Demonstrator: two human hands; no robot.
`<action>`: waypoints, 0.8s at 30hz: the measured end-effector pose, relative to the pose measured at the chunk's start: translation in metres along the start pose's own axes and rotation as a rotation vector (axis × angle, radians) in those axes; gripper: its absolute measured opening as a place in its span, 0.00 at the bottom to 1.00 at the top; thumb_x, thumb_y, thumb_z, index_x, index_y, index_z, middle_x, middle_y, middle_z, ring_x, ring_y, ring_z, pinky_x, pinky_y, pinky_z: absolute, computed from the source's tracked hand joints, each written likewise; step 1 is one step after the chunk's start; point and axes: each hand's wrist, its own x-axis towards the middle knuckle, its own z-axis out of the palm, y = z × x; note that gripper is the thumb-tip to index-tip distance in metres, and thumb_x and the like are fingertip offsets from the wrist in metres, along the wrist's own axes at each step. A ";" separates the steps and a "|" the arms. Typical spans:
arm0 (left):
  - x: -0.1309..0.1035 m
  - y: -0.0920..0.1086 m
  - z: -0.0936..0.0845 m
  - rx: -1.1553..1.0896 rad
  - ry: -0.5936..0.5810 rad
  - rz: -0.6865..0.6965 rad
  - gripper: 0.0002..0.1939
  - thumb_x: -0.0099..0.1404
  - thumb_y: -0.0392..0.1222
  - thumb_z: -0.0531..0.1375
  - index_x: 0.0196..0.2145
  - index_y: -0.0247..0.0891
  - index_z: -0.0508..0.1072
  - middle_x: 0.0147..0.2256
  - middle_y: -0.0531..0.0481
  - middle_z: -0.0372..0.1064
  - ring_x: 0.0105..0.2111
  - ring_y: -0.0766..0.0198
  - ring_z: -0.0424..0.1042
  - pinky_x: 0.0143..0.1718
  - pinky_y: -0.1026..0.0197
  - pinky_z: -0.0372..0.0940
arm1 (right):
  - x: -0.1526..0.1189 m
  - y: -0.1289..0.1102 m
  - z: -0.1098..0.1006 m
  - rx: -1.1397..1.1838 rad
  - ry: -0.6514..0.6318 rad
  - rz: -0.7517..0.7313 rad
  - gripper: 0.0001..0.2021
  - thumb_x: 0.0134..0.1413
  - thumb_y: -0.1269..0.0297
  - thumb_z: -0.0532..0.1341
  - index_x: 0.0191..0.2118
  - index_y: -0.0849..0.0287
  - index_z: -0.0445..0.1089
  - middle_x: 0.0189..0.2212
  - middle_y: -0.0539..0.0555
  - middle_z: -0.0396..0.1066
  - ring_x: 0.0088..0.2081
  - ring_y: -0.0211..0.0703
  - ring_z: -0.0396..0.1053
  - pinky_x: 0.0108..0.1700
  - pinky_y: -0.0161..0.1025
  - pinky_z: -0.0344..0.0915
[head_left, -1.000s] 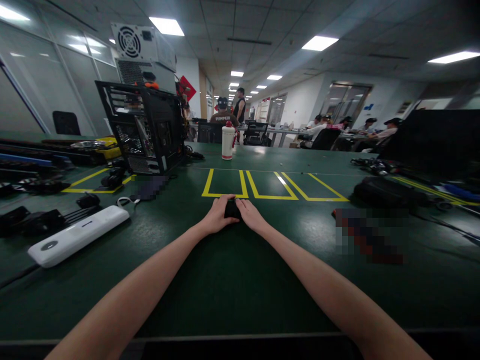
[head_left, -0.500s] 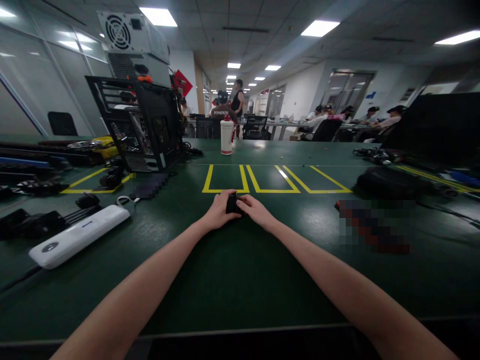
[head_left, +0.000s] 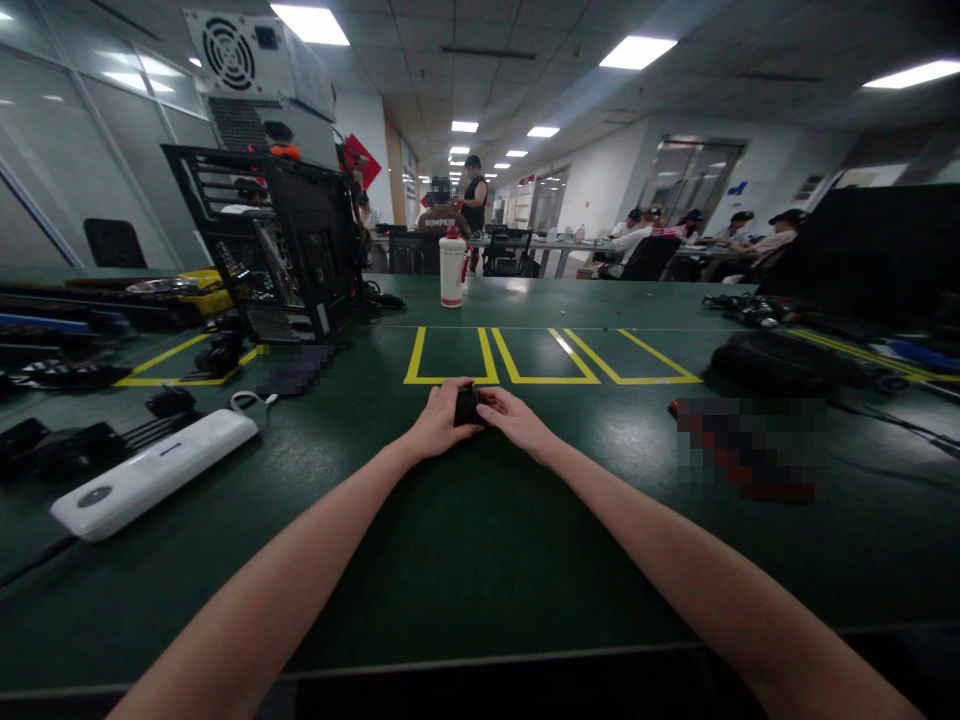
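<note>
A small black boxy object [head_left: 466, 406] is between my two hands, over the green table [head_left: 480, 560]; its exact kind is too dark to make out. My left hand [head_left: 439, 418] grips it from the left, thumb along the near side and fingers over the far side. From the right, my right hand [head_left: 514, 420] touches its edge with thumb and fingertips pinched together. Just beyond my hands lies a row of yellow tape outlines [head_left: 547, 380] on the tabletop.
To the left are a white power strip [head_left: 157, 475] and an open computer case [head_left: 277, 240] with power supplies [head_left: 262, 70] on top. A white bottle [head_left: 451, 272] stands at the back. A black pouch [head_left: 772, 362] and a blurred-out orange-and-dark item [head_left: 742, 450] lie right. People sit in the distance.
My hands stay in nearly the same place around the black object, which shows a little more between them. The whole view has shifted very slightly.
</note>
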 end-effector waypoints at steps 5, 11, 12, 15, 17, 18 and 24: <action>0.000 0.001 -0.002 -0.007 -0.015 -0.004 0.32 0.50 0.43 0.61 0.51 0.40 0.51 0.48 0.43 0.54 0.47 0.52 0.56 0.47 0.48 0.55 | 0.010 0.002 0.002 -0.286 0.110 0.155 0.24 0.52 0.47 0.44 0.28 0.63 0.67 0.26 0.57 0.66 0.29 0.41 0.64 0.33 0.40 0.61; 0.000 0.000 0.000 0.008 -0.005 -0.001 0.32 0.51 0.44 0.60 0.51 0.37 0.51 0.48 0.42 0.55 0.46 0.53 0.57 0.46 0.49 0.56 | 0.004 0.007 0.001 -0.051 0.053 -0.031 0.18 0.50 0.56 0.52 0.47 0.58 0.59 0.44 0.56 0.63 0.42 0.40 0.63 0.43 0.38 0.60; 0.000 0.001 0.000 0.009 -0.001 -0.001 0.32 0.51 0.44 0.60 0.51 0.37 0.51 0.47 0.42 0.55 0.46 0.53 0.57 0.47 0.49 0.56 | 0.003 0.007 0.000 0.006 0.010 -0.066 0.20 0.49 0.59 0.55 0.49 0.57 0.57 0.46 0.55 0.62 0.44 0.39 0.62 0.45 0.38 0.59; 0.000 0.001 0.000 0.008 0.000 0.000 0.32 0.51 0.44 0.60 0.50 0.37 0.51 0.47 0.42 0.55 0.46 0.53 0.57 0.47 0.49 0.56 | 0.003 0.006 -0.001 -0.002 -0.019 -0.047 0.18 0.48 0.59 0.55 0.45 0.59 0.60 0.43 0.55 0.64 0.43 0.39 0.63 0.45 0.39 0.59; 0.000 0.001 0.000 0.008 -0.008 -0.001 0.32 0.51 0.44 0.60 0.50 0.37 0.51 0.48 0.42 0.54 0.46 0.53 0.57 0.46 0.49 0.56 | 0.006 0.003 0.001 -0.142 0.030 0.052 0.18 0.51 0.52 0.50 0.39 0.62 0.64 0.35 0.56 0.67 0.37 0.42 0.65 0.41 0.41 0.60; 0.000 0.001 0.000 0.008 -0.010 -0.004 0.32 0.51 0.44 0.60 0.50 0.38 0.51 0.48 0.43 0.54 0.46 0.53 0.57 0.46 0.49 0.56 | 0.008 0.002 0.002 -0.219 0.058 0.095 0.21 0.52 0.49 0.47 0.35 0.63 0.66 0.32 0.56 0.67 0.35 0.42 0.65 0.40 0.42 0.60; 0.001 -0.001 0.000 -0.005 -0.007 -0.009 0.32 0.50 0.44 0.60 0.50 0.38 0.51 0.47 0.43 0.54 0.47 0.53 0.56 0.47 0.48 0.55 | 0.006 0.001 0.002 -0.172 0.112 0.043 0.21 0.53 0.51 0.46 0.42 0.62 0.64 0.39 0.59 0.65 0.40 0.43 0.64 0.42 0.42 0.60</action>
